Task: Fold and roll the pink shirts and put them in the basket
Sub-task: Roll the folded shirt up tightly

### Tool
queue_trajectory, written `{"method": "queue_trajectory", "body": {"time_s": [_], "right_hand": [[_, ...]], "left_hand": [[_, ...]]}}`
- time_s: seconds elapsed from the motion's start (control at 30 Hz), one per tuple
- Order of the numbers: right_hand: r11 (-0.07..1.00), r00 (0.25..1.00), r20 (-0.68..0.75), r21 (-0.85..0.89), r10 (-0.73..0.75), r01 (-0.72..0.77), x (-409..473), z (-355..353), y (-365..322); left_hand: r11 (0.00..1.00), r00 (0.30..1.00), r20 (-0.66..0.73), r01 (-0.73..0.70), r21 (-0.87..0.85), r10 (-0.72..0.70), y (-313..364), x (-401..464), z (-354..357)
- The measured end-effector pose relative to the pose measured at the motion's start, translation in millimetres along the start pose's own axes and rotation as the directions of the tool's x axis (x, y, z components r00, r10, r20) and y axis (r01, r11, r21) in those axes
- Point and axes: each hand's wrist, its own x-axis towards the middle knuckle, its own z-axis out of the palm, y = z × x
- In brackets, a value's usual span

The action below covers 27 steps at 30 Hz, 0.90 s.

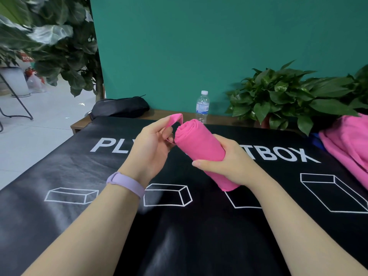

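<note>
pink shirt (201,150) number one is already a tight roll, held up off the counter (59,226) between both hands. right hand (225,166) wraps around the middle of the roll, fingers and thumb curled fully about it. left hand (153,148) sits just beside the roll's far end, pinching a loose pink flap (176,119) that loops up from that end; it looks as though this flap is being stretched over the end to lock the roll, though that is a judgement. so folding and rolling of this shirt appear finished, and only the securing tuck and the drop into the basket remain for it. no basket shows in this view, so where it stands cannot be told. at the right edge of the counter lies a loose heap of more pink shirts (346,140), unfolded, partly under the leaves of a potted plant (288,96). those are all yet to be folded, rolled and put away, so the larger part of the job looks undone.
</note>
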Motion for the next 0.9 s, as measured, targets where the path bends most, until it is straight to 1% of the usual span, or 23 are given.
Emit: {"method": "queue_trajectory", "body": {"time_s": [0.07,0.17,0.27,0.37,0.43,0.5,0.6,0.73,0.9], "right_hand": [[0.982,0.998,-0.053,-0.191,-0.024,0.014,-0.7,-1.2,0.8],[0.906,0.99,-0.105,-0.42,-0.093,0.041,-1.3,-2.2,0.3],[0.821,0.981,-0.082,-0.562,-0.174,0.098,-1.4,0.7,-1.4],[0.74,0.985,-0.039,-0.665,-0.167,0.099,0.6,7.9,-1.9],[0.712,0.985,-0.065,-0.698,-0.159,0.069,1.9,10.2,-0.2],[0.689,0.975,-0.136,-0.724,-0.179,0.026,2.7,8.7,1.4],[0.704,0.961,-0.222,-0.709,-0.165,-0.042,1.7,5.3,4.8],[0.758,0.952,-0.281,-0.645,-0.119,-0.096,1.7,6.2,6.3],[0.789,0.925,-0.377,-0.582,-0.048,-0.196,4.3,13.4,3.0]], "left_hand": [[0.995,1.0,-0.006,-0.027,0.095,0.028,-1.2,-0.3,1.1],[0.947,0.994,-0.003,-0.104,0.303,0.11,-4.5,-1.3,1.5],[0.9,0.978,0.035,-0.205,0.384,0.208,-4.9,-4.4,3.2],[0.815,0.954,0.094,-0.292,0.501,0.285,-5.8,-6.6,3.5],[0.733,0.938,0.167,-0.343,0.587,0.305,-8.3,-7.6,4.2],[0.676,0.924,0.211,-0.377,0.633,0.318,-9.2,-9.4,4.5],[0.609,0.909,0.25,-0.411,0.679,0.335,-9.8,-10.2,5.7],[0.586,0.897,0.233,-0.425,0.69,0.375,-12.4,-9.4,7.7],[0.578,0.875,0.182,-0.439,0.688,0.448,-14.4,-9.0,9.1]]}}
